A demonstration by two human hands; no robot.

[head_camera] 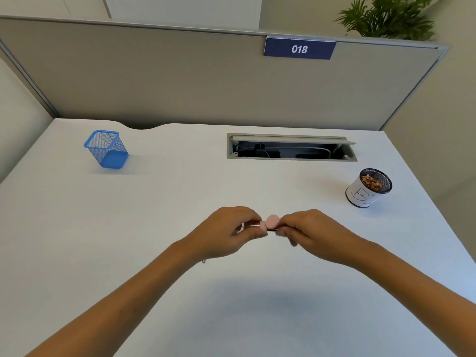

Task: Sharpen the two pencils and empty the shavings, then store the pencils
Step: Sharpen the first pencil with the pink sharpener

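We are pinching the pink sharpener in our left hand and twisting a pencil with our right hand, sharpening apparently unfinished, shavings bin partly filled, blue holder awaiting pencils.

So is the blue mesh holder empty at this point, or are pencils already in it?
Empty. The blue mesh holder stands upright, and nothing shows inside it or above its rim.

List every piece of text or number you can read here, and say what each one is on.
"018": white digits on the blue sign clipped to the top edge of the grey partition.
"BI": large hand-drawn letters on the white paper around the round mesh cup holding shavings; anything further round the curve is hidden.
Blue mesh pencil holder: no text visible.
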